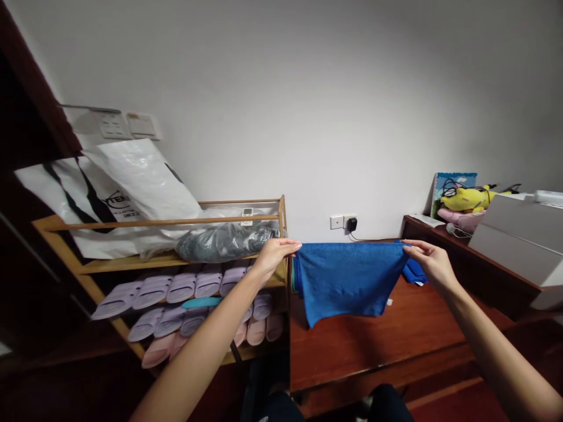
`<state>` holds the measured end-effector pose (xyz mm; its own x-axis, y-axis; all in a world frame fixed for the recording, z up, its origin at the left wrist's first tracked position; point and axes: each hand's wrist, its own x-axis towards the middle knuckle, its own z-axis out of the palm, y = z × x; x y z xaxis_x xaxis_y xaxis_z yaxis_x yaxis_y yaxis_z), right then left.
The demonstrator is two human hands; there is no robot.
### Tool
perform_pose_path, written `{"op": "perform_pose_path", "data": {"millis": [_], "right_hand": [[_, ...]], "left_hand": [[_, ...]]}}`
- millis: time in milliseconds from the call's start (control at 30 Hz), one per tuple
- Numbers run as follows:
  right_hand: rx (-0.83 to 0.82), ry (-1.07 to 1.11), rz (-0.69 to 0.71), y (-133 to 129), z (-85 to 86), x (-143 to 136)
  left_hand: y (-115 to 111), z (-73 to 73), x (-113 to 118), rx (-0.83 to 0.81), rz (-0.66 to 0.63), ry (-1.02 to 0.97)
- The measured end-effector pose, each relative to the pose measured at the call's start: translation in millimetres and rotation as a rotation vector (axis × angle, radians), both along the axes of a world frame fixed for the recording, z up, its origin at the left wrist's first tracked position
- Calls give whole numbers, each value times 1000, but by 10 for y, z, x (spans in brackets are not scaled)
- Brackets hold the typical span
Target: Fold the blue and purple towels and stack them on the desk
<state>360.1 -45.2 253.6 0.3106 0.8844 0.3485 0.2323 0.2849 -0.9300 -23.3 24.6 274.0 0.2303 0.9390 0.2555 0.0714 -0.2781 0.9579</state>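
A blue cloth hangs stretched between my two hands above the wooden table, its top edge nearly straight and its lower edge loose. My left hand pinches its upper left corner. The upper right corner is pinched by my right hand. Behind the cloth on the left, part of a folded pile of blue fabric with a green edge shows. Another folded blue cloth lies on the table beneath my right hand, partly hidden.
Left of the reddish-brown table stands a wooden rack with several slippers, a white bag and a plastic-wrapped dark bundle. On the right, a raised ledge holds white boxes and a yellow plush toy. A black plug sits in the wall.
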Motion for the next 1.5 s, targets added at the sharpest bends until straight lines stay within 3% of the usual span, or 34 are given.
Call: {"op": "perform_pose_path", "data": {"millis": [267,400,533,700,867,1033,1167,1267,1400,1500], "right_hand": [[-4,-97,32,140,-97,-25],[15,-322,-14,75,-95,-38],[30,-581,-148,-104,-8,-46],[47,-777,-188,-330,166,-38],[57,-879,-236,-539,287,-50],[74,-978,-283,-747,249,-5],[46,-964,-211,-750,188,38],[-43,-925,-80,-572,118,15],[-183,-763,100,-124,-172,-68],[-275,-503,155,270,-568,-140]], "left_hand": [[-19,79,-91,151,150,283],[-133,145,-80,268,206,438],[-298,282,-110,338,175,541],[-503,553,-268,451,-4,676],[-749,708,-415,247,-132,614],[-995,704,-481,57,-171,548],[-987,582,-516,-39,-212,538],[-795,372,-524,-32,-270,538],[-347,-79,-483,-41,-335,581],[37,-497,-399,-6,-235,671]]}}
